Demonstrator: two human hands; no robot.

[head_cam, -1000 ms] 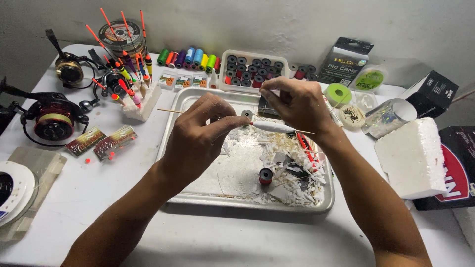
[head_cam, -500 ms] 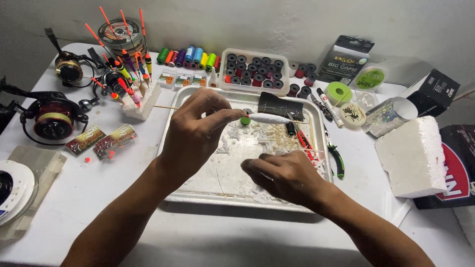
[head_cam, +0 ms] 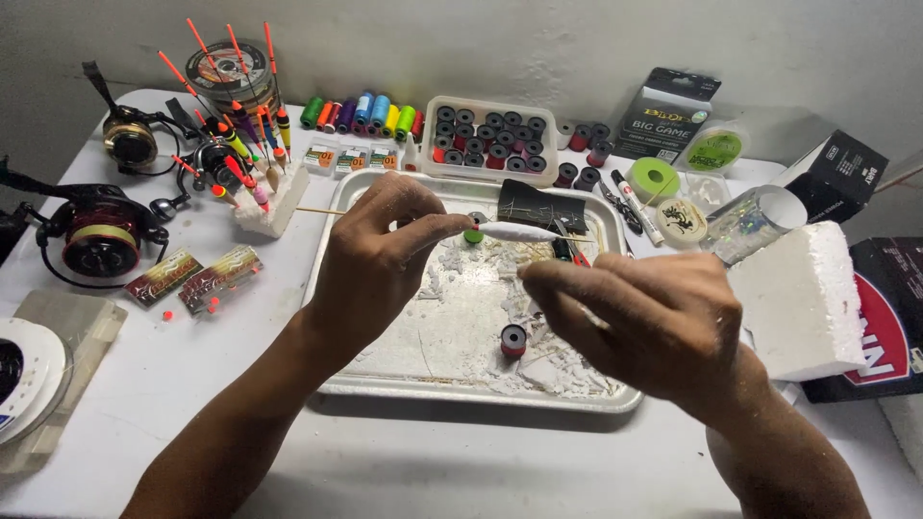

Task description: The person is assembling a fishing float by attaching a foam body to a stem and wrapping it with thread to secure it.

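Our right hand (head_cam: 654,317) rises, pinched, contents unclear; left hand (head_cam: 380,255) pinches white float (head_cam: 524,232) level over tray (head_cam: 404,384).

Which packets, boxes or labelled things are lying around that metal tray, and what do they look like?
Black rectangular packet: far right, against the wall, yellow-and-white print.
Round green clear-lidded case: beside that packet.
Black cardboard box: right edge, tilted.
Black bag with red-and-white logo: behind the white foam block.
Two small flat brown-and-gold packets: left of the metal tray.
Three small white boxes with orange-and-green labels: beyond the tray.
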